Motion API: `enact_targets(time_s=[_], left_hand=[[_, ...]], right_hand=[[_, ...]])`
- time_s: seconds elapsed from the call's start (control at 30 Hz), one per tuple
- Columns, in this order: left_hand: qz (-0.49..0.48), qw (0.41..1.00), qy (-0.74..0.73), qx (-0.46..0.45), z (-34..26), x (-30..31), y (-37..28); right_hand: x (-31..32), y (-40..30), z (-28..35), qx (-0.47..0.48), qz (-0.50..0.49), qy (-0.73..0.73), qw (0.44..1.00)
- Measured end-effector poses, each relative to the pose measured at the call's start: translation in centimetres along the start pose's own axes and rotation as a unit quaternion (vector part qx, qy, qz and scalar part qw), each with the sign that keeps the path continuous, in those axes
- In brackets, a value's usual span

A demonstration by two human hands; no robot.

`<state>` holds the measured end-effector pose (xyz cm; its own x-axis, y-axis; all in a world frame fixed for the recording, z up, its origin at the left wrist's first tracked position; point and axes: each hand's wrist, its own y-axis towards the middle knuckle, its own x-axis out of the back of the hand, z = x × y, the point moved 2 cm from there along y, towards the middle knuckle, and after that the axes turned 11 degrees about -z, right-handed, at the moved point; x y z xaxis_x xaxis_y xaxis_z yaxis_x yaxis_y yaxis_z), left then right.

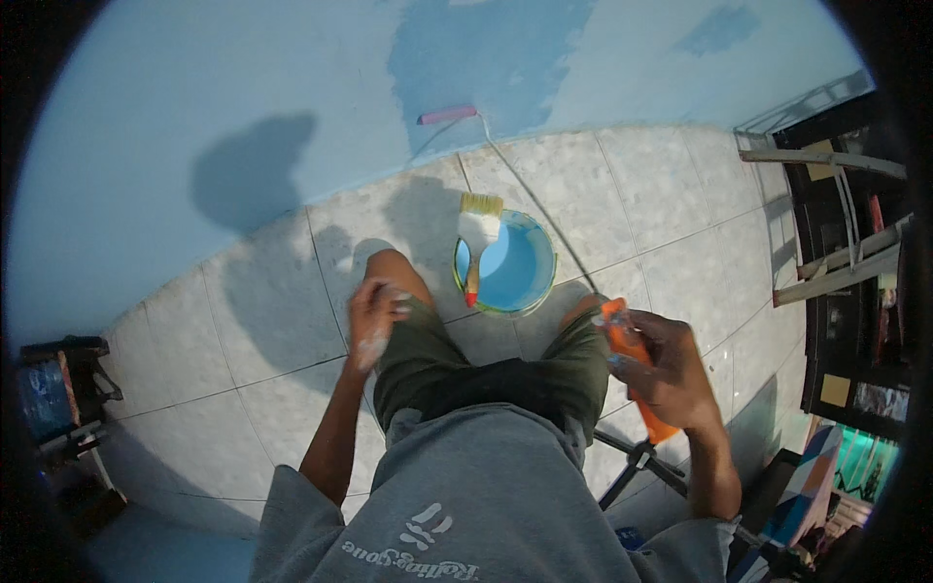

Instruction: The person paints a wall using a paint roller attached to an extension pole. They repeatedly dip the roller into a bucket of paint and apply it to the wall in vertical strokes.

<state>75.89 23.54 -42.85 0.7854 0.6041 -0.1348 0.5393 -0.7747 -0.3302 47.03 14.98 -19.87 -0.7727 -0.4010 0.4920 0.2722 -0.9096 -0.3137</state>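
Observation:
My right hand (667, 368) grips the orange handle of a paint roller (448, 115). The roller's metal rod slants up and left, and its pink sleeve lies against the lower part of a light blue wall (350, 80), over a patch of darker blue paint. My left hand (373, 317), marked with pale paint, rests by my left knee with nothing visible in it; its fingers are partly bent and blurred. Between my knees stands a bucket of blue paint (517, 270). A wide flat paintbrush (479, 233) lies across the bucket's left side, bristles towards the wall, red handle tip towards me.
Pale floor tiles (277, 423) reach the wall's foot. A metal rack or ladder-like frame (838, 284) stands beside dark furniture (824, 350) at the right. Dark tripod-like legs (638, 459) are behind my right hand. Various items (69, 393) stand at the far left.

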Motion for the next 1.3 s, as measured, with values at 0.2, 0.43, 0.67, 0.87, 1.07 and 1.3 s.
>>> enact_targets(time_s=[0.2, 0.43, 0.67, 0.87, 1.07, 1.3], left_hand=[[0.262, 0.908, -0.193, 0.265, -3.8, -16.2, -0.2], [0.233, 0.888, -0.294, 0.266, -3.4, -18.6, 0.8], [0.242, 0.878, -0.325, 0.256, -4.0, -18.3, 0.9], [0.242, 0.885, -0.340, 0.205, -2.9, -16.6, 2.1], [0.212, 0.869, -0.372, 0.246, -2.2, -15.7, 3.9], [0.184, 0.877, -0.370, 0.245, -3.4, -14.7, 3.2]], right_hand=[[-2.7, 2.5, -2.1, 0.013, 0.024, -0.078, 0.997], [-0.9, 1.8, -1.4, -0.033, 0.012, 0.129, 0.991], [-1.9, -1.2, -0.8, 0.257, -0.050, 0.037, 0.964], [-3.9, 0.3, -1.4, 0.357, -0.069, 0.001, 0.931], [-5.9, 2.6, -0.6, 0.360, -0.053, 0.016, 0.931], [-6.1, 1.8, 0.5, 0.367, -0.056, 0.016, 0.928]])
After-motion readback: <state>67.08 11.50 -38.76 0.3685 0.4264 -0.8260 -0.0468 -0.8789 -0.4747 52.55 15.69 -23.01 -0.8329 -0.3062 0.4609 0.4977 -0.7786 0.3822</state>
